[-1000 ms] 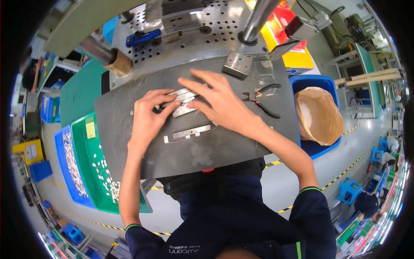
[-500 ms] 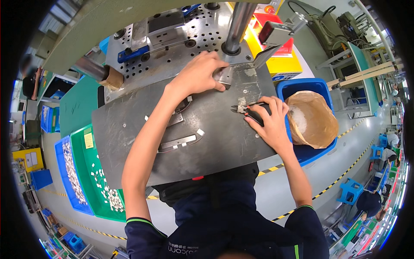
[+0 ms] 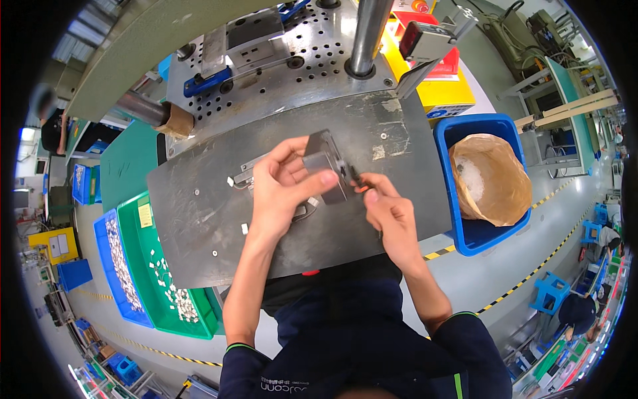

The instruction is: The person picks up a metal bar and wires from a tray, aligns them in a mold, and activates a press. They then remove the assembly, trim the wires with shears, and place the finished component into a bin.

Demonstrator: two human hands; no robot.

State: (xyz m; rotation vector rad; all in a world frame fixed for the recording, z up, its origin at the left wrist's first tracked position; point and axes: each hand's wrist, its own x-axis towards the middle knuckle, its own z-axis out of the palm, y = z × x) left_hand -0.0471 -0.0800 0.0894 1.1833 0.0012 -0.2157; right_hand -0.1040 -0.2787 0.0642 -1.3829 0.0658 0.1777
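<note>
Pretty industrial shop floor here: smooth grey ground with striped tape lines, and up front a shiny steel plate (image 3: 316, 80) drilled full of round holes, with a fat polished metal post (image 3: 366, 40) rising out of it. Below that is a flat dark board (image 3: 349, 233), matte and kinda scuffed, with pale worn patches toward the right. The left hand (image 3: 279, 189) is clamped on a steel block (image 3: 321, 158), thumb across it and fingers curled behind, so the block is up over the middle of the board, tilted, all flat faces and hard edges. The right hand (image 3: 393, 216) is closed around some pliers (image 3: 361, 185), dark metal with a bit of orange on them, nose right up by the block's edge; it's blurry there, so I can't tell if they actually touch. Partly tucked behind the left hand are slim metal strips (image 3: 246, 174) with thin wires and little white plastic ends. Off to the right, a blue plastic bin (image 3: 474, 243) holds a crinkly brown paper bag (image 3: 510, 189) with whitish stuff inside. Over on the left, a green tray (image 3: 141, 243) and a blue tray (image 3: 106, 266) have tons of tiny white pieces.
</note>
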